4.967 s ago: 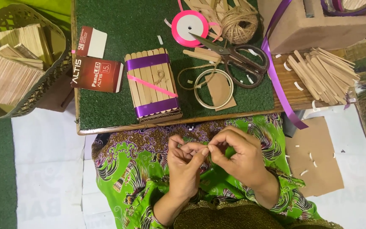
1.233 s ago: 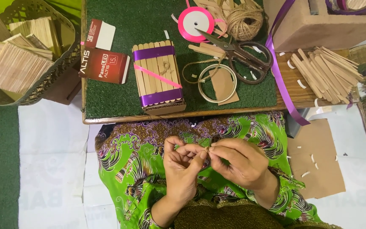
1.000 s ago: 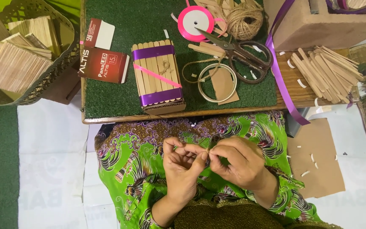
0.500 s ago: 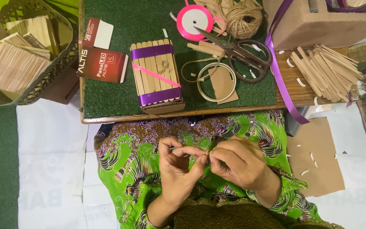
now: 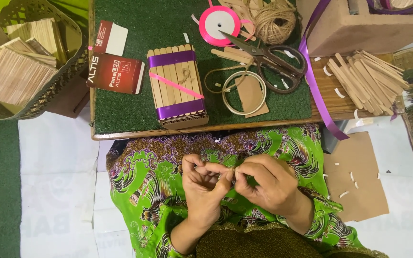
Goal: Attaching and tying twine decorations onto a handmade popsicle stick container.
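Two hands meet over the lap, above green patterned fabric (image 5: 144, 177). Left hand (image 5: 205, 188) and right hand (image 5: 264, 184) each pinch, fingertips closed, a small thin piece (image 5: 233, 171) held between them; its kind cannot be told. Beyond the hands, on the bench (image 5: 120, 95) with green matting, sits a stick-covered box (image 5: 176, 86) banded with purple ribbon. Scissors (image 5: 273, 59), a twine ball (image 5: 274, 21) and a pink ribbon spool (image 5: 219, 24) lie further back. Loose wooden sticks (image 5: 364, 76) lie at the right.
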